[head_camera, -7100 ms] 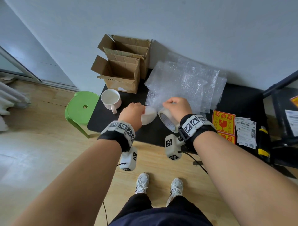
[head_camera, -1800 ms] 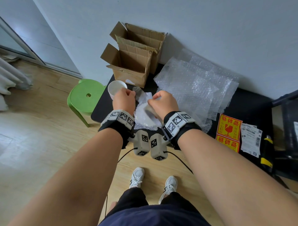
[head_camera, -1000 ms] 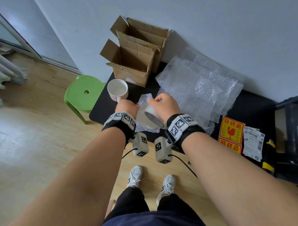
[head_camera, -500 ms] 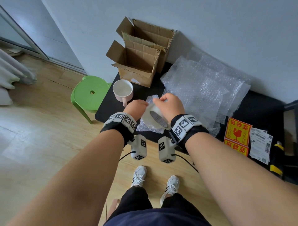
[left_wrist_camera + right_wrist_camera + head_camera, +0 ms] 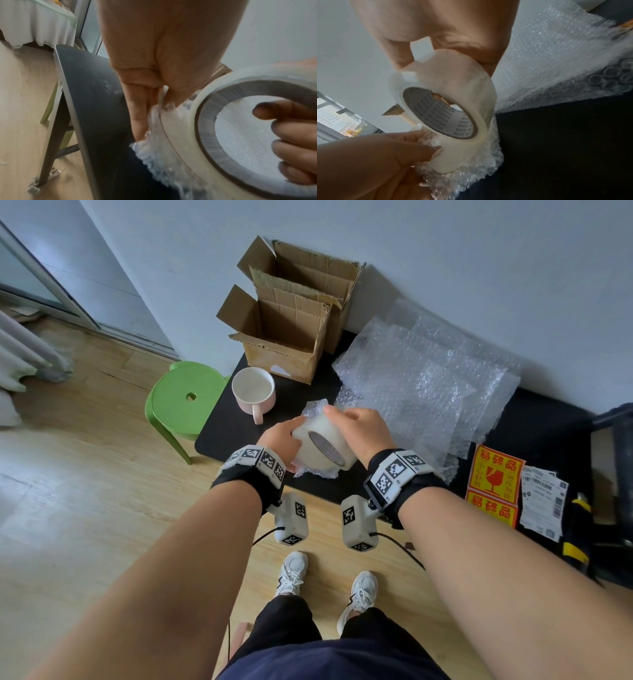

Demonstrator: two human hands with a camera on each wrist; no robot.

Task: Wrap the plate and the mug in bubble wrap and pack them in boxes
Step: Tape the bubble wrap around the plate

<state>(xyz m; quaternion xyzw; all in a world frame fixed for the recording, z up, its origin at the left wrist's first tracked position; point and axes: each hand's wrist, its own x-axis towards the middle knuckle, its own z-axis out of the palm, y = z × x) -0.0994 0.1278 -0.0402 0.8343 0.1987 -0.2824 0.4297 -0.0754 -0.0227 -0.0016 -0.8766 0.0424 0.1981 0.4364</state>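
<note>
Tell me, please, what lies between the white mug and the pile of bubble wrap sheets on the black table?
In the head view, only bare black table lies between the mug and the bubble wrap sheets.

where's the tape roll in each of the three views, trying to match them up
Head: tape roll at centre, between the left hand and right hand.
Left wrist: tape roll fills the right side, right-hand fingers through its core.
Right wrist: tape roll at centre, core print facing the camera.
Shared landmark: the bubble-wrapped bundle beneath the roll.
</note>
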